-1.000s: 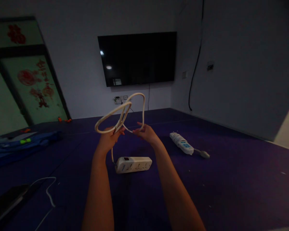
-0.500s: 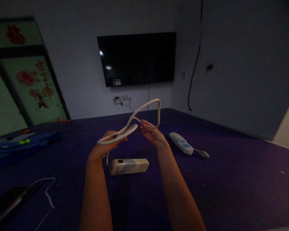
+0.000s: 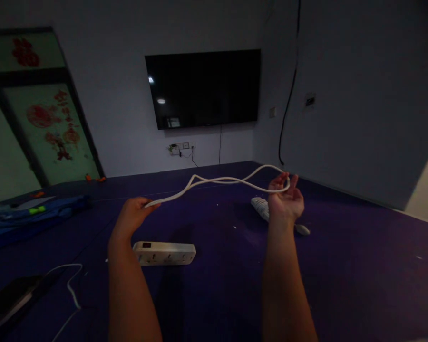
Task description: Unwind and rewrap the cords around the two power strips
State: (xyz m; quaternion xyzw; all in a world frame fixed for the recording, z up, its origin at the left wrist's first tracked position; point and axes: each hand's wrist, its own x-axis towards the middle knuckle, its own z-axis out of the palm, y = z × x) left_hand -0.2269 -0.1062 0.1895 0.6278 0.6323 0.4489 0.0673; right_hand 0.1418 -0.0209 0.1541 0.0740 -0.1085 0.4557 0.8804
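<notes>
A white cord stretches in the air between my two hands, with a loose twist near its middle. My left hand is closed round its left end, above a white power strip that lies flat on the purple floor. My right hand is raised to the right, palm towards me, with the cord's looped end hooked over its curled fingers. Behind my right hand a second white power strip lies on the floor, partly hidden.
A dark TV hangs on the far wall above a wall socket. Blue fabric lies at the left. A thin white cable and a dark flat object lie at the lower left. A black cable runs down the right wall.
My hands have drawn apart, the right one far to the right, pulling the cord's coils out into a long line. The power strip on the floor has slid left.
</notes>
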